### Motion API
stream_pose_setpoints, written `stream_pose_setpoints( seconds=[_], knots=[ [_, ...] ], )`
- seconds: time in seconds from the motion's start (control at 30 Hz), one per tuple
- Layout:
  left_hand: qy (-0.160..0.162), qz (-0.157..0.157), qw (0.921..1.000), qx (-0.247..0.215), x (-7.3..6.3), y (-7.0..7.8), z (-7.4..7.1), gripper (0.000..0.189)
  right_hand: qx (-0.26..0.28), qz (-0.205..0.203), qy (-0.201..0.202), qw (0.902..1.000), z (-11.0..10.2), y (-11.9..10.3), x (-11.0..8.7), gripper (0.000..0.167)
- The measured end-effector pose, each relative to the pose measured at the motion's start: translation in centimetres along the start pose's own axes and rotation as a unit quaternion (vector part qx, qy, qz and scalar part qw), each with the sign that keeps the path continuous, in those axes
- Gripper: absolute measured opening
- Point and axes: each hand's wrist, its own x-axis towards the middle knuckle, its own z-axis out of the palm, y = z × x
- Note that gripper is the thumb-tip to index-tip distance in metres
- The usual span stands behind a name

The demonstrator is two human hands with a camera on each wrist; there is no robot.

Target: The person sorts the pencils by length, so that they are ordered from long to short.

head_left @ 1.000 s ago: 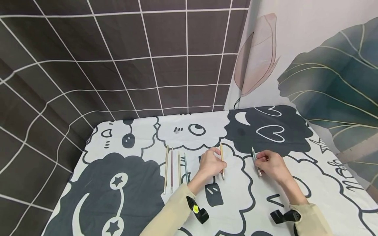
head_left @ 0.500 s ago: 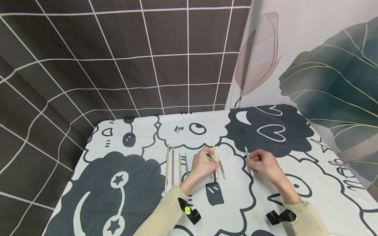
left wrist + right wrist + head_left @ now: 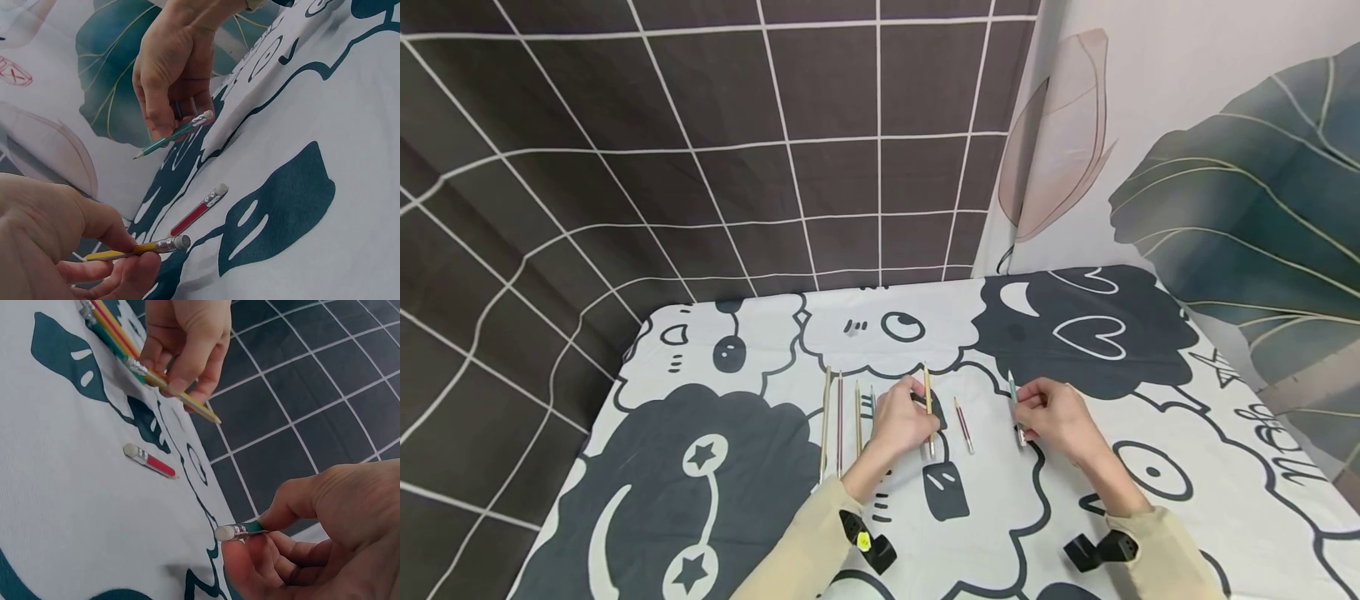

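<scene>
My left hand (image 3: pixel 901 423) pinches a short yellow pencil (image 3: pixel 928 392) between thumb and fingers, its point facing away from me and its eraser end toward me. A teal-green pencil (image 3: pixel 1012 390) is pinched in my right hand (image 3: pixel 1058 423), also pointing away; in the right wrist view its white eraser (image 3: pixel 225 534) sticks out past the fingertips. Between the two hands, a short red pencil (image 3: pixel 964 427) lies on the patterned cloth, its eraser end nearest me. Just left of my left hand lie longer pencils side by side, including a dark red one (image 3: pixel 839 425), partly hidden by that hand and forearm.
The black-and-white cartoon cloth (image 3: pixel 760 533) covers the table. A dark gridded curtain (image 3: pixel 715 192) hangs behind it, and a leaf-print curtain (image 3: pixel 1240 192) at the right. Another long yellow pencil (image 3: pixel 825 417) ends the row on the left.
Both hands have shifted left with their pencils. The red pencil, hidden behind the left hand at first, now shows to the right of the yellow one.
</scene>
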Motion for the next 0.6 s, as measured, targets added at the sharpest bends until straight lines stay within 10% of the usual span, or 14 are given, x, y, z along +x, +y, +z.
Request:
stream_pose_setpoints(
  seconds=[0.6],
  knots=[
    [0.034, 0.022, 0.9984, 0.039, -0.3, -1.5, -1.5, 0.036, 0.017, -0.014, -0.023, 0.9995, 3.2, -2.2, 0.2, 0.017]
  ],
)
